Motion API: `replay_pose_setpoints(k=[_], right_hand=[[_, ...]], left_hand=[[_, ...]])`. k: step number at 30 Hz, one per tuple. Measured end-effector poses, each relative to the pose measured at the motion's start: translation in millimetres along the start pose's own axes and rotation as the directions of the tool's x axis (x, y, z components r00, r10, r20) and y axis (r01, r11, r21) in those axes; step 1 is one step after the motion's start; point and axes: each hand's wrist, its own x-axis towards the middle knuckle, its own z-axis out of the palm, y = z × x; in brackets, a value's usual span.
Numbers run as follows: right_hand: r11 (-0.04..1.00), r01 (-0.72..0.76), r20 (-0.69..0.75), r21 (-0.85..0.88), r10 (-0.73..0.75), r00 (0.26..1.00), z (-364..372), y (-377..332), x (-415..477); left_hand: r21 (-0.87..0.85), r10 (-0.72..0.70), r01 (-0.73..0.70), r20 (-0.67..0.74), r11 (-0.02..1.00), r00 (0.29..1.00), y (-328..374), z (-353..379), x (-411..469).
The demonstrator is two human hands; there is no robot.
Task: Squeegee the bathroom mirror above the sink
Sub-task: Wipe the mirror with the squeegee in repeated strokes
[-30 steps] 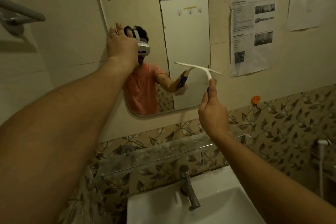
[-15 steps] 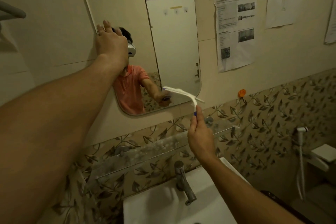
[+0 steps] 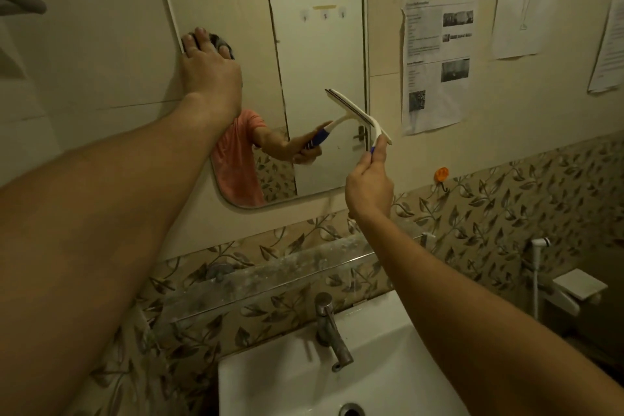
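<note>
A rounded wall mirror hangs above a white sink. My left hand lies flat against the mirror's left edge, fingers spread. My right hand grips the blue handle of a white squeegee. Its blade slants from upper left to lower right against the mirror's lower right part. The mirror reflects a person in an orange shirt and the squeegee handle.
A chrome tap stands at the back of the sink under a cloudy glass shelf. Printed papers hang on the wall right of the mirror. An orange hook and a hand sprayer are at the right.
The squeegee went down to the mirror's bottom right corner, then rose again and tilted more steeply. My left hand stayed on the mirror's left edge. The view shifted.
</note>
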Motion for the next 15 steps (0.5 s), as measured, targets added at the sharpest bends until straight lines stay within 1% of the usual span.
replay_pose_setpoints(k=[4, 7, 15], right_hand=[[0.999, -0.037, 0.015, -0.025, 0.037, 0.999, 8.8, 12.4, -13.9], [0.999, -0.046, 0.046, -0.010, 0.047, 0.998, 20.3, 23.1, -33.6], [1.000, 0.015, 0.077, -0.006, -0.014, 0.997, 39.0, 46.8, -75.1]], left_hand=[[0.010, 0.019, -0.019, -0.008, 1.000, 1.000, -1.3, 0.6, -4.1], [0.013, 0.030, -0.030, 0.009, 0.999, 1.000, -2.3, -1.1, -5.2], [0.017, 0.038, -0.037, -0.021, 0.999, 0.999, -2.9, 2.2, -4.4]])
